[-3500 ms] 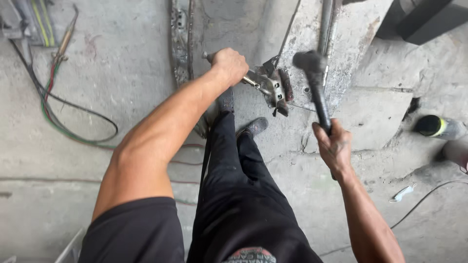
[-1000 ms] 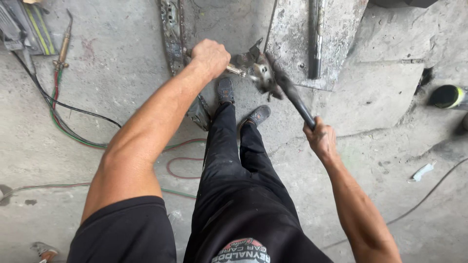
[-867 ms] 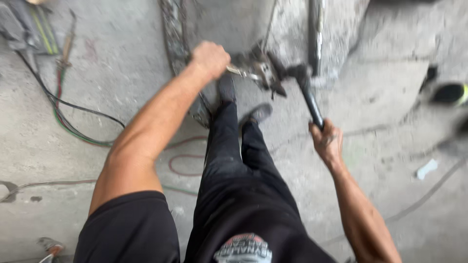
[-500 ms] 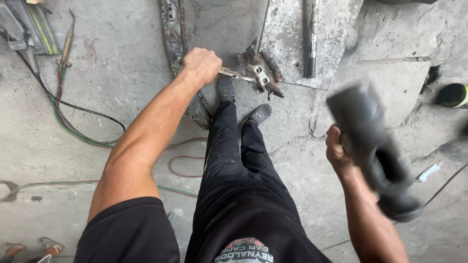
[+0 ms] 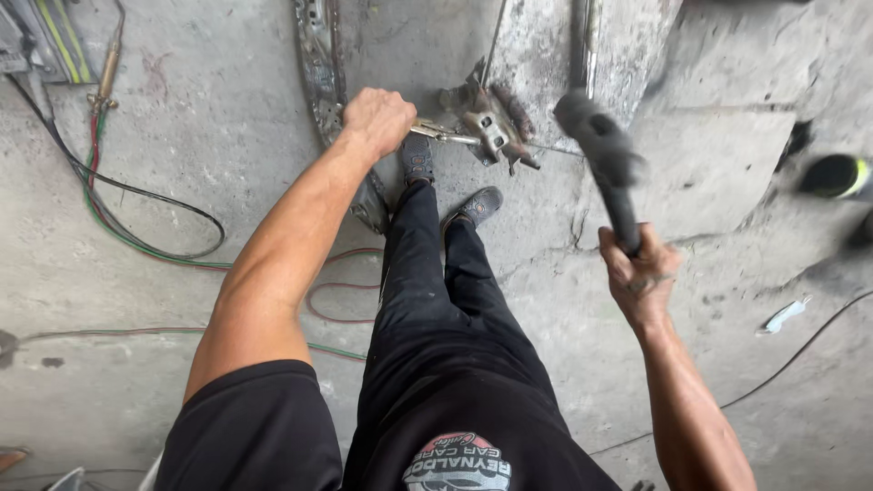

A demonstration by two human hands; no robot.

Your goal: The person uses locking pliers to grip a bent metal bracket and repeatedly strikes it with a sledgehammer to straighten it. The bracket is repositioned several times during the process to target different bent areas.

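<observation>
Both hands are clenched: left hand (image 5: 377, 121) gripping pliers (image 5: 436, 134) clamped on the rusty bracket (image 5: 488, 123), right hand (image 5: 639, 273) holding the hammer (image 5: 605, 164) raised, bracket still attached.

The concrete floor (image 5: 164, 164) is grey and cracked. On its left side a black cable (image 5: 155, 195) and green and red hoses (image 5: 136, 241) lie in curves. A torch with a brass tip (image 5: 107, 68) rests at the top left. At the right edge stands a black object with a yellow band (image 5: 837, 175), blurred. A small white scrap (image 5: 784, 315) lies near a thin dark wire (image 5: 791, 364).
</observation>
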